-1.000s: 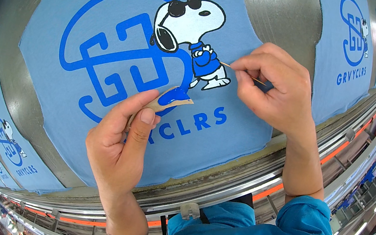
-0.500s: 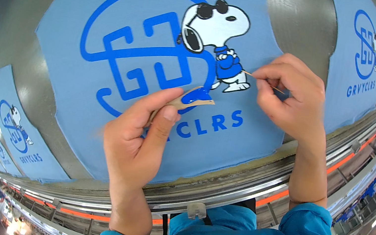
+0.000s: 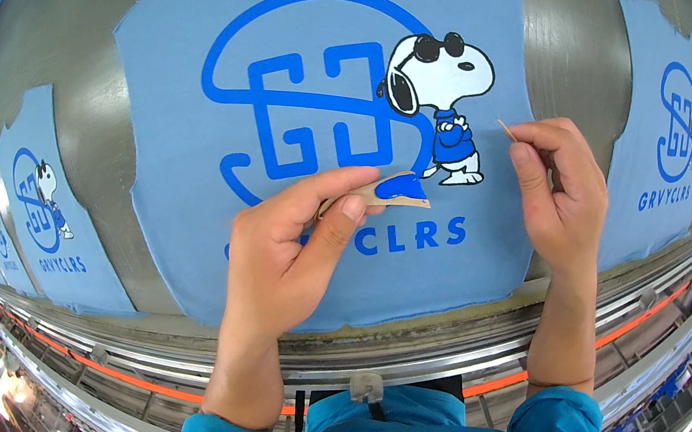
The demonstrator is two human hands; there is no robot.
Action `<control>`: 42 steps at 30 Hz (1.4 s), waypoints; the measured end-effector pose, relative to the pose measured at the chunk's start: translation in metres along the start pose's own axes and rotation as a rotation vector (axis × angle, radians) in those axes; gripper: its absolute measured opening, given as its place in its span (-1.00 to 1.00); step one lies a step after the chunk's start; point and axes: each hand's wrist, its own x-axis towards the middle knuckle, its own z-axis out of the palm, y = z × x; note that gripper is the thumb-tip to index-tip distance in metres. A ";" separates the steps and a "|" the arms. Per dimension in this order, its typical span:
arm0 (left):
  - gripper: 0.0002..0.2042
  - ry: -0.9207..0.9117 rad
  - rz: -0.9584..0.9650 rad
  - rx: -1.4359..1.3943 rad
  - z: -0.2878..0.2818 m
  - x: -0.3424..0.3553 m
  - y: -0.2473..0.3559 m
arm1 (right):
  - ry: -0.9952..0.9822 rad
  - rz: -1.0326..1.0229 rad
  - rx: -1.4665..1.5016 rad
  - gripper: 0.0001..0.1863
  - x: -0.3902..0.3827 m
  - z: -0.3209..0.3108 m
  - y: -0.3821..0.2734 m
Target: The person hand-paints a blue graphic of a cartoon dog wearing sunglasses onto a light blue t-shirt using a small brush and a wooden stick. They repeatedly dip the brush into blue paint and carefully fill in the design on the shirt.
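My left hand [image 3: 284,251] pinches a small piece of tan card [image 3: 347,200] with a glossy blob of blue paint [image 3: 399,187] on its end, held over the lower part of a large light-blue fabric panel [image 3: 161,109]. The panel bears a dark-blue round emblem, lettering below it and a white cartoon dog [image 3: 440,75] in sunglasses and blue top. My right hand [image 3: 554,193] pinches a thin wooden stick [image 3: 506,129], its tip over bare fabric just right of the dog, not on the print.
More printed panels lie along the long grey table [image 3: 551,49], to the right [image 3: 662,50] and left [image 3: 56,128]. A metal rail with an orange strip [image 3: 624,317] runs along the near edge, by my body. Lit ceiling tubes show at the rim.
The stick's tip has moved up and right off the dog's blue top. My view has shifted, so the panels sit further right. My left hand still holds the paint-covered card.
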 end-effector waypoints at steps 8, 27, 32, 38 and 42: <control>-0.73 -0.039 -0.029 -0.335 -0.020 0.003 0.001 | 0.026 0.226 0.129 -0.88 0.007 0.004 -0.005; -0.72 0.328 -0.035 -0.353 -0.358 -0.170 -0.027 | -0.275 0.339 0.235 -0.85 -0.043 0.217 -0.203; -0.69 0.382 -0.002 -0.313 -0.457 -0.161 -0.051 | -0.067 0.252 0.391 -0.86 -0.045 0.329 -0.248; -0.69 0.346 0.076 -0.282 -0.507 -0.107 -0.045 | 0.227 0.054 0.217 -0.89 -0.020 0.396 -0.276; -0.71 0.228 0.130 -0.284 -0.490 -0.065 -0.035 | 0.230 0.055 0.273 -0.89 -0.003 0.414 -0.289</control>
